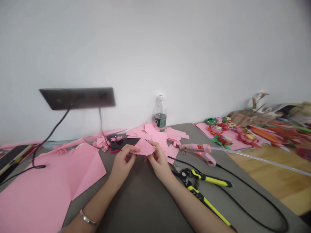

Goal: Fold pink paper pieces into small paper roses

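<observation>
A small piece of pink paper (145,148) is held up between my two hands over the grey table. My left hand (125,160) pinches its left corner between thumb and fingers. On the opposite side, my right hand (158,160) grips the right edge the same way. Behind the paper lie several loose pink paper pieces (155,132), spread in a pile. A dark phone in a pink-red case (119,144) is partly covered by the held paper and my left hand.
A pink glue gun (196,148) with a clear glue stick and black cord lies right, near yellow-black pliers (206,179). A water bottle (160,115) stands by the wall. Large pink sheets (41,187) cover the left. Paper flowers (222,129) lie far right; cables hang from a socket panel (80,98).
</observation>
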`<state>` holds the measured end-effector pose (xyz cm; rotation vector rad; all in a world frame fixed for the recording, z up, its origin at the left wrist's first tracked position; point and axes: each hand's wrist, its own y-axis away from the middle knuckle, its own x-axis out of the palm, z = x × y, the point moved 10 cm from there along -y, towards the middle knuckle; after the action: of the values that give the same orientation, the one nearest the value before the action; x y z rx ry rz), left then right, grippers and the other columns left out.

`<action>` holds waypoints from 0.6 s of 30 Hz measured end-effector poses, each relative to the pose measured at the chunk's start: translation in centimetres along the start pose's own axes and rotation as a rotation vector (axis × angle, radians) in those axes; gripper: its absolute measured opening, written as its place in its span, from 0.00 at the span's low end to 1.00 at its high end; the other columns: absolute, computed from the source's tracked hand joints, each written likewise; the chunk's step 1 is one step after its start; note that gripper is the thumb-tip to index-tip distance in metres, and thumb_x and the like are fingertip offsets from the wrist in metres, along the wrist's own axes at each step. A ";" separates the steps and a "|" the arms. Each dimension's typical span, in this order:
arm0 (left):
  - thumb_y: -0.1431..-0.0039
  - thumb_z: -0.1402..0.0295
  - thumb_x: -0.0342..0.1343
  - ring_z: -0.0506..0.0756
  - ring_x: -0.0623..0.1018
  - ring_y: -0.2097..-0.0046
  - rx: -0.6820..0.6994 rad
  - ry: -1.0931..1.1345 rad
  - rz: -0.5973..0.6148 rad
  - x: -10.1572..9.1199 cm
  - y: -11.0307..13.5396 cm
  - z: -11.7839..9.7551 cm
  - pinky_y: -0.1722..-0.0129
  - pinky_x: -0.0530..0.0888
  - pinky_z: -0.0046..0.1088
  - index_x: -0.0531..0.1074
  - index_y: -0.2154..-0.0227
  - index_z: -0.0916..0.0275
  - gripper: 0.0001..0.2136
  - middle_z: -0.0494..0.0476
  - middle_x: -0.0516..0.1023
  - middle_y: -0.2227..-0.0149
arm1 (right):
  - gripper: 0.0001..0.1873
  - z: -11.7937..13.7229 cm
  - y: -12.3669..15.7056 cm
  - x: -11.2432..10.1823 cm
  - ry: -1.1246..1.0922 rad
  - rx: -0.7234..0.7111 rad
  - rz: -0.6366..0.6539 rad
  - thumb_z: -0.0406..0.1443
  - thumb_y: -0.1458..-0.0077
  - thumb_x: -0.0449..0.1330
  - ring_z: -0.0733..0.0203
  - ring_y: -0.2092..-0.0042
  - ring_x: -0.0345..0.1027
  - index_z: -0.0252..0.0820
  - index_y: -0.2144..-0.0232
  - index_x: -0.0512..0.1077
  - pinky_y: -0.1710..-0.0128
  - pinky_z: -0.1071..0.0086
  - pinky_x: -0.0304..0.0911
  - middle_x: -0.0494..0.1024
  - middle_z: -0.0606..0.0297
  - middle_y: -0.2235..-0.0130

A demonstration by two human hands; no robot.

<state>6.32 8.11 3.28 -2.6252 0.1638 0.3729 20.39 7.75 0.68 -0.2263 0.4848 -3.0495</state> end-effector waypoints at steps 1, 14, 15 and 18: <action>0.44 0.74 0.51 0.54 0.76 0.58 -0.005 -0.001 0.002 0.0 0.0 0.0 0.65 0.74 0.25 0.75 0.67 0.60 0.08 0.56 0.74 0.62 | 0.19 0.0 0.1 0.0 0.029 0.001 -0.019 0.38 0.44 0.58 0.64 0.71 0.64 0.46 0.50 0.61 0.69 0.68 0.64 0.70 0.65 0.62; 0.47 0.68 0.56 0.52 0.76 0.70 -0.169 0.098 -0.166 -2.6 -0.3 2.6 0.68 0.75 0.28 0.75 0.67 0.61 0.06 0.54 0.78 0.66 | 0.06 7.9 11.3 -7.1 1.041 0.037 -0.053 0.39 0.43 0.56 0.59 0.73 0.64 0.46 0.69 0.62 0.73 0.69 0.60 0.69 0.66 0.73; 0.48 0.68 0.56 0.52 0.76 0.70 -0.167 0.103 -0.157 -2.4 -0.3 2.4 0.68 0.75 0.28 0.75 0.67 0.61 0.06 0.54 0.78 0.66 | 0.08 8.1 12.3 -9.1 1.131 0.074 -0.082 0.41 0.44 0.58 0.58 0.73 0.66 0.46 0.69 0.63 0.72 0.68 0.61 0.71 0.65 0.72; 0.48 0.67 0.57 0.52 0.76 0.71 -0.173 0.133 -0.159 -2.4 -0.3 2.4 0.69 0.75 0.28 0.75 0.67 0.61 0.06 0.54 0.78 0.66 | 0.09 7.5 14.2 -12.6 1.291 0.140 -0.034 0.43 0.50 0.61 0.53 0.69 0.73 0.46 0.70 0.68 0.71 0.67 0.64 0.78 0.60 0.68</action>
<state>3.52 9.69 2.07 -2.8111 -0.0357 0.1644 34.27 -7.22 1.60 1.7727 0.2427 -2.7907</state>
